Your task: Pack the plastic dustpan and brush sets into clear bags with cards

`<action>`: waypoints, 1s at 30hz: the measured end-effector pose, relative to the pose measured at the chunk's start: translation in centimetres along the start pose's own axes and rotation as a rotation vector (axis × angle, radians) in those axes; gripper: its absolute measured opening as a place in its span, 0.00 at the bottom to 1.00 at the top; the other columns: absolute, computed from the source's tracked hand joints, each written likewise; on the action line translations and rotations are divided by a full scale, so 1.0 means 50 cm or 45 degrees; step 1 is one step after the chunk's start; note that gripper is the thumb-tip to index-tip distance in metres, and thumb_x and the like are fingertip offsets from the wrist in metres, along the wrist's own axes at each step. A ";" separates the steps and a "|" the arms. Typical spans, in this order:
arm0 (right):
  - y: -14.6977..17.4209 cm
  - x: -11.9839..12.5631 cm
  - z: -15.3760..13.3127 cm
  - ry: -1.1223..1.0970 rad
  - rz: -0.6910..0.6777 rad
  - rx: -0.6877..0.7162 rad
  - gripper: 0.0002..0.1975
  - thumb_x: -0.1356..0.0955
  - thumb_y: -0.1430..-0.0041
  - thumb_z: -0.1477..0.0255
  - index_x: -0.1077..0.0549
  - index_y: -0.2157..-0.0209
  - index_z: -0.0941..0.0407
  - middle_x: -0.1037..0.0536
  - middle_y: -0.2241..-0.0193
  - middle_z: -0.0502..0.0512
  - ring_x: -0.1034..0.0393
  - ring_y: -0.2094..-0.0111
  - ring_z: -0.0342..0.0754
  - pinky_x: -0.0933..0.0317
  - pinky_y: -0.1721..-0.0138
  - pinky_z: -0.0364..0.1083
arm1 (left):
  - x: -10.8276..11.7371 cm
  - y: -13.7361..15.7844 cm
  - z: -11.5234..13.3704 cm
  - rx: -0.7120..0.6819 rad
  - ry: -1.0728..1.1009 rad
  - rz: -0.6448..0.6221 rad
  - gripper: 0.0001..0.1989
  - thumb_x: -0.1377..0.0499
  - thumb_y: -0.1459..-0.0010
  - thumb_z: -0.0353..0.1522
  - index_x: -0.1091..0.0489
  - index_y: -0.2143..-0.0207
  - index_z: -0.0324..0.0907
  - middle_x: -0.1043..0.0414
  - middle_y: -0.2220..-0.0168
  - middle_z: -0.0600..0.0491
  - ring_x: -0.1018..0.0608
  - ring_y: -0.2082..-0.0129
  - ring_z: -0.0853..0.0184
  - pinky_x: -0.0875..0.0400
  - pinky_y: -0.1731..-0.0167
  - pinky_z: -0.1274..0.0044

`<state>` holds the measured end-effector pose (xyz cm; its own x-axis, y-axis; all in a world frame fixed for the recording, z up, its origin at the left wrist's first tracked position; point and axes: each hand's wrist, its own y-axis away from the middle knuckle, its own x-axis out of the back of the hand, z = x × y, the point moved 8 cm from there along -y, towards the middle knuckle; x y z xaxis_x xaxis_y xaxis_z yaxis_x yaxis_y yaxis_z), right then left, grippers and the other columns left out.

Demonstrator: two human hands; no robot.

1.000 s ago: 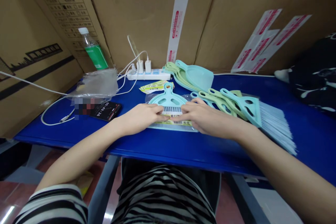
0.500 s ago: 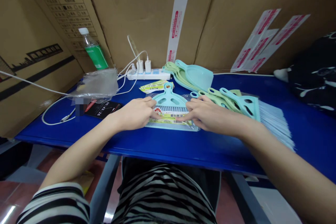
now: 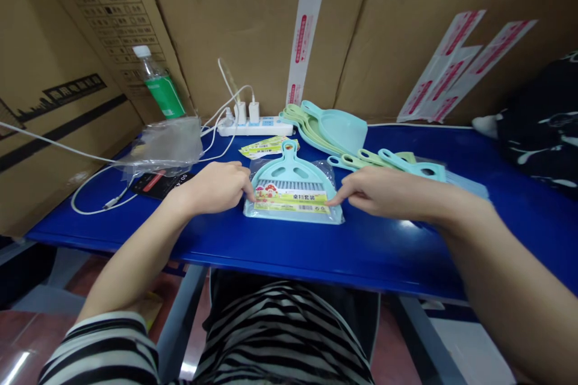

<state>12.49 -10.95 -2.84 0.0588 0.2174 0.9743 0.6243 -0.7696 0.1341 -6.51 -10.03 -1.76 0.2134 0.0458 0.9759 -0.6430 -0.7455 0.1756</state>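
A bagged dustpan and brush set [image 3: 293, 175] lies flat on the blue table in front of me, handle pointing away. Clear film wraps it, and a yellow-green label card [image 3: 293, 200] with red mushrooms sits across the bristles. My left hand [image 3: 219, 186] is at the set's left side, index fingertip at the card's left end. On the other side, my right hand [image 3: 379, 192] stretches its index finger to the card's right end, its other fingers curled. Neither hand grips anything. Loose brushes [image 3: 397, 165] lie behind my right hand, partly covered by it.
Loose dustpans [image 3: 338, 129] are stacked at the back, near a white power strip [image 3: 257, 127] with chargers. More label cards [image 3: 264, 147] lie before it. Clear bags [image 3: 169, 141], a phone [image 3: 158, 185] and a bottle [image 3: 162, 87] stand left. Cardboard [image 3: 253, 24] walls the back.
Both hands have slid outward over the label card, left hand to the left and right hand to the right, uncovering its ends. The set has stayed in place.
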 end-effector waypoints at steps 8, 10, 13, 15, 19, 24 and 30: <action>-0.014 -0.001 -0.021 0.040 0.008 -0.044 0.14 0.43 0.41 0.74 0.29 0.74 0.53 0.25 0.77 0.51 0.34 0.75 0.46 0.46 0.71 0.46 | 0.000 -0.011 0.021 0.040 -0.010 -0.002 0.16 0.52 0.40 0.26 0.24 0.67 0.42 0.23 0.66 0.52 0.22 0.64 0.63 0.31 0.66 0.75; -0.016 -0.006 -0.028 0.049 0.004 -0.032 0.13 0.43 0.40 0.73 0.36 0.77 0.53 0.30 0.80 0.50 0.38 0.78 0.45 0.50 0.73 0.46 | -0.003 -0.013 0.026 0.035 -0.037 0.027 0.15 0.52 0.38 0.30 0.25 0.69 0.41 0.24 0.68 0.51 0.22 0.68 0.64 0.32 0.69 0.75; -0.019 -0.011 -0.035 0.065 -0.022 -0.041 0.11 0.42 0.42 0.74 0.43 0.78 0.53 0.35 0.82 0.48 0.43 0.80 0.44 0.53 0.75 0.45 | -0.010 -0.015 0.027 0.056 -0.078 0.023 0.14 0.50 0.36 0.32 0.27 0.69 0.40 0.25 0.68 0.50 0.22 0.69 0.62 0.33 0.71 0.74; -0.020 -0.011 -0.037 0.097 -0.020 -0.050 0.10 0.40 0.45 0.75 0.44 0.78 0.52 0.36 0.82 0.48 0.46 0.81 0.43 0.54 0.75 0.45 | -0.014 -0.017 0.025 0.083 -0.096 -0.003 0.12 0.50 0.37 0.31 0.28 0.68 0.39 0.25 0.67 0.49 0.21 0.68 0.62 0.33 0.71 0.73; -0.023 -0.007 -0.041 0.225 0.007 -0.092 0.07 0.39 0.46 0.76 0.39 0.76 0.53 0.33 0.80 0.50 0.44 0.80 0.44 0.54 0.75 0.45 | -0.018 -0.019 0.021 0.138 -0.107 -0.048 0.08 0.48 0.39 0.29 0.30 0.62 0.38 0.24 0.63 0.47 0.21 0.67 0.59 0.32 0.71 0.72; -0.023 -0.012 -0.035 0.297 -0.034 -0.270 0.05 0.39 0.46 0.77 0.36 0.74 0.54 0.29 0.78 0.51 0.41 0.78 0.44 0.54 0.75 0.45 | -0.024 -0.024 0.018 0.171 -0.083 -0.084 0.08 0.48 0.39 0.28 0.33 0.58 0.39 0.23 0.61 0.46 0.20 0.65 0.58 0.30 0.67 0.71; -0.022 -0.015 -0.038 0.399 -0.108 -0.415 0.05 0.39 0.44 0.76 0.34 0.71 0.55 0.28 0.76 0.54 0.38 0.76 0.47 0.56 0.76 0.45 | -0.026 -0.027 0.020 0.186 -0.037 -0.101 0.09 0.48 0.42 0.25 0.33 0.58 0.39 0.24 0.62 0.46 0.20 0.63 0.58 0.29 0.64 0.72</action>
<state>10.27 -11.42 -3.37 -0.2518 0.1346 0.9584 0.3362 -0.9164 0.2171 -5.20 -9.73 -3.38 0.2819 0.0907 0.9551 -0.5100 -0.8291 0.2293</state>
